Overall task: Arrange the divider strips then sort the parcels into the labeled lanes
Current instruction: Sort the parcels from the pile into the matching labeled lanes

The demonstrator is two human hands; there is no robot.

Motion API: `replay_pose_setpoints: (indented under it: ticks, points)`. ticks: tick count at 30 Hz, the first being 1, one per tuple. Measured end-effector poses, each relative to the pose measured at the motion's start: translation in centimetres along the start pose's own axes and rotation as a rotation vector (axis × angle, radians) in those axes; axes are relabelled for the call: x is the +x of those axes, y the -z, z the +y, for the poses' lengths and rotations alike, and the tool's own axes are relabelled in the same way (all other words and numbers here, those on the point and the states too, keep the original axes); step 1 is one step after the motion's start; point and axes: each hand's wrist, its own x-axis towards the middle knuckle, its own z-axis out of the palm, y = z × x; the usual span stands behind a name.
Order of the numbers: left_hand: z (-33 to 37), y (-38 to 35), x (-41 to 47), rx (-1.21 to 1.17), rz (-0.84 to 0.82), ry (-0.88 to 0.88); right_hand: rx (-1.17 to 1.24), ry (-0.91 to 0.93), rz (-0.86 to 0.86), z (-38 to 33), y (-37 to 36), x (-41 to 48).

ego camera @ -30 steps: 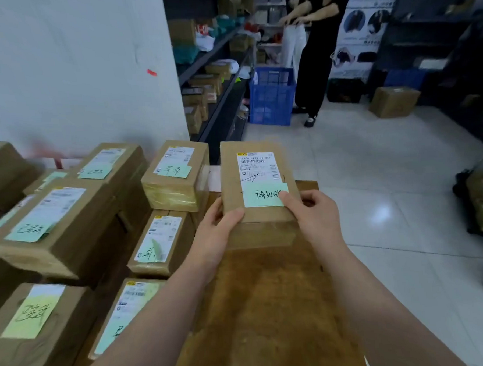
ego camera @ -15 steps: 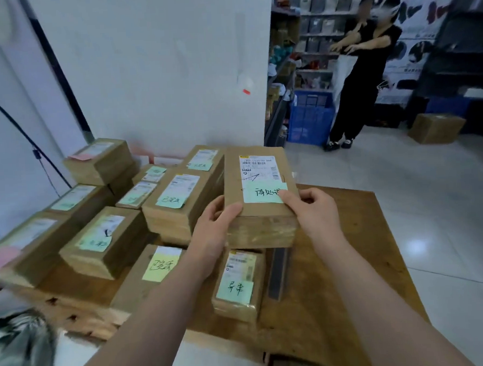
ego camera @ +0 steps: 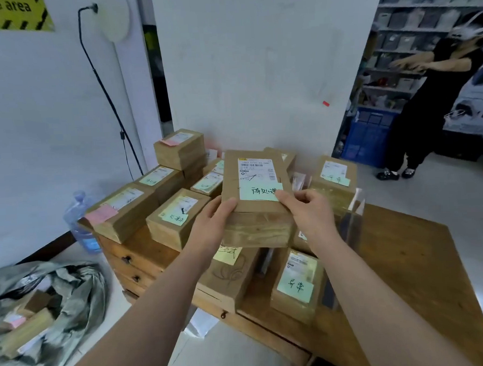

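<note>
The wooden table [ego camera: 407, 272] is being crowded over its left and far parts by labelled parcels [ego camera: 177, 217] reaching right to the left edge. Bare wood is showing on the right side, out to that edge. A brown parcel [ego camera: 256, 229] is being held above the table's middle, over other parcels. Its near corners are being gripped: the left hand [ego camera: 209, 229] with thumb on top and fingers hidden beneath, the right hand [ego camera: 309, 215] with thumb pressing the green handwritten note [ego camera: 260, 192].

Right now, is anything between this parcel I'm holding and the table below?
Yes. The left hand and right hand hold the parcel over others: a yellow-noted parcel beneath its left side, a green-noted parcel beneath its right. Bare table shows farther right.
</note>
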Motion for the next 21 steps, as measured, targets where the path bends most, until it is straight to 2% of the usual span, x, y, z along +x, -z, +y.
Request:
replay_pose_setpoints:
  ticks: [5, 11, 21]
  points:
    - [-0.5, 5.3, 2.4, -0.063, 0.034, 0.021, -0.058, 0.018, -0.008, -1.5, -5.6, 0.6]
    - [0.0, 13.2, 7.4, 0.032, -0.056, -0.017, -0.045, -0.018, 0.029, -3.2, -14.4, 2.0]
    - [-0.3, 24.6, 14.9, 0.074, -0.139, 0.068, -0.045, -0.094, 0.067, -4.7, -26.7, 3.0]
